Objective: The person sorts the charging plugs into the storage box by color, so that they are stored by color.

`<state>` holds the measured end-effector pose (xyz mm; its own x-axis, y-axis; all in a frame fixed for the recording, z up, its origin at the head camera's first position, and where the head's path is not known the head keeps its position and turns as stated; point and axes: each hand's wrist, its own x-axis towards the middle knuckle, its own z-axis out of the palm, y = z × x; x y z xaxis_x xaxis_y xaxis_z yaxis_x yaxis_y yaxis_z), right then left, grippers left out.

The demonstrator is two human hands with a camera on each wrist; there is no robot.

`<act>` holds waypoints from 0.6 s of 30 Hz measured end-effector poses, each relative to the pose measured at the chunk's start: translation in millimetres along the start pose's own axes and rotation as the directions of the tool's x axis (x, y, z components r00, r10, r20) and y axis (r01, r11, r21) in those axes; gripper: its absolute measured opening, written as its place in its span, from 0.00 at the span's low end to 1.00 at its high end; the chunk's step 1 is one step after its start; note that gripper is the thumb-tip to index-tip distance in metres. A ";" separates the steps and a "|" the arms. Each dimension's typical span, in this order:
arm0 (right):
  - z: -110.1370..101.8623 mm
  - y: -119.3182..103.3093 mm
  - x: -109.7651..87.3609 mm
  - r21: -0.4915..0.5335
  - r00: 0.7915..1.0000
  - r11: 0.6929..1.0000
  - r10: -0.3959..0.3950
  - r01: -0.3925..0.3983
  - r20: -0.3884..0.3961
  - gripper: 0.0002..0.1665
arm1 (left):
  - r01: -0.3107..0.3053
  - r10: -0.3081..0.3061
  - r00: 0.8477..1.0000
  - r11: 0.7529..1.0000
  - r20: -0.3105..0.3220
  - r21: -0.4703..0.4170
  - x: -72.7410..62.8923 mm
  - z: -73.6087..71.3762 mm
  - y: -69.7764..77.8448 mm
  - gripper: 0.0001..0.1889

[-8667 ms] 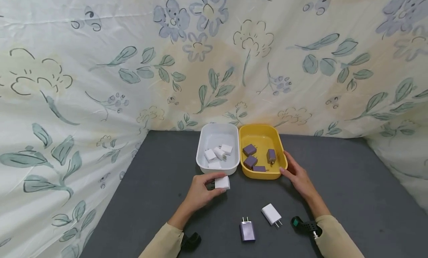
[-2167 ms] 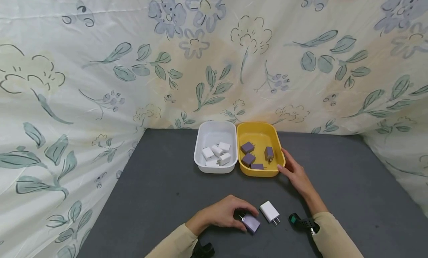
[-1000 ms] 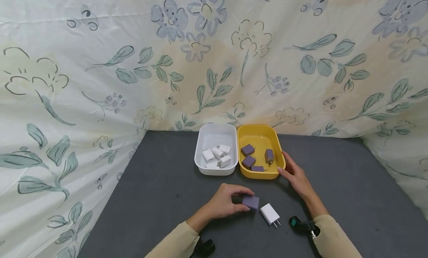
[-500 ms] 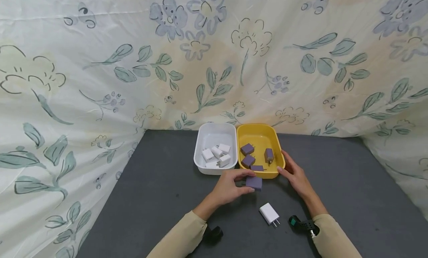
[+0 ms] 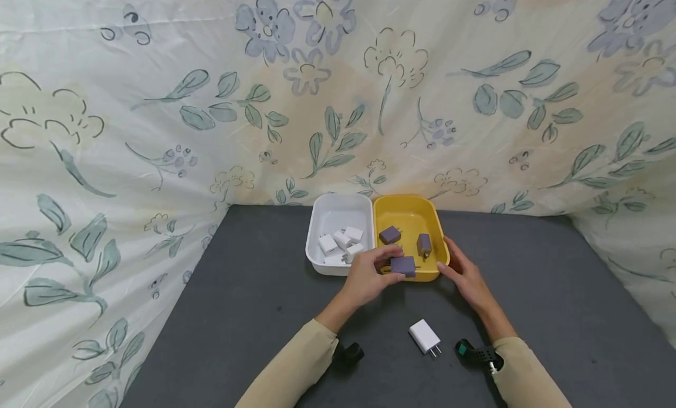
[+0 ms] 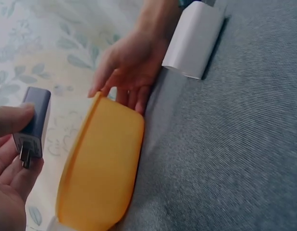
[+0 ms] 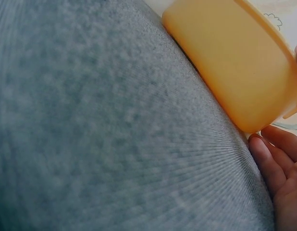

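Observation:
My left hand (image 5: 368, 274) pinches a purple wall charger (image 5: 403, 266) between thumb and fingers, over the near side of the yellow bin (image 5: 414, 211). In the left wrist view, the charger's (image 6: 38, 113) metal prongs point back toward the palm. My right hand (image 5: 469, 277) holds the yellow bin at its near right corner, thumb on the near side and fingers along the right side. Inside that bin, a purple charger (image 5: 390, 235) and another purple charger (image 5: 424, 243) show; the near left part is hidden by the left hand.
A white bin (image 5: 342, 270) with several white chargers (image 5: 354, 235) stands against the yellow bin's left side. One white charger (image 5: 425, 336) lies on the dark grey tabletop (image 5: 253, 314) in front. A floral cloth (image 5: 338, 103) hangs behind.
My left hand picked the purple charger up from the table and carried it forward over the yellow bin. Earlier, it was bringing a white charger toward the white bin. My right hand stayed put.

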<state>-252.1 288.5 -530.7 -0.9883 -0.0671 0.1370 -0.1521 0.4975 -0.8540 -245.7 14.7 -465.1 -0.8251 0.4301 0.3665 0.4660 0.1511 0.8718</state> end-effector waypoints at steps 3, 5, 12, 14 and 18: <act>0.6 -0.3 -0.4 -0.008 1.000 1.000 0.004 -0.004 -0.002 0.41 | 0.028 -0.028 0.999 1.000 -0.016 0.009 4.1 2.5 -2.1 0.26; 1.5 0.2 -0.6 -0.010 1.000 1.000 0.007 -0.007 0.007 0.42 | 0.052 -0.051 0.998 0.998 -0.029 0.021 5.3 3.9 -4.2 0.26; 1.6 0.8 -0.2 -0.007 1.000 1.000 0.004 -0.004 0.009 0.41 | 0.122 -0.118 0.989 0.992 -0.088 0.034 13.2 8.2 -5.8 0.25; 0.8 0.4 0.2 -0.004 1.000 1.000 0.004 -0.004 0.004 0.41 | 0.124 -0.120 0.988 0.992 -0.093 0.036 18.2 10.3 -5.5 0.26; 0.3 -0.6 0.4 0.023 1.000 1.000 0.010 -0.010 0.009 0.42 | 0.140 -0.134 0.984 0.989 -0.116 0.047 27.5 17.0 -7.5 0.26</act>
<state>-252.4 287.9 -530.3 -0.9898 -0.0702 0.1240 -0.1425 0.4779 -0.8668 -266.5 40.5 -467.0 -0.9115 0.3002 0.2813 0.3602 0.2519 0.8982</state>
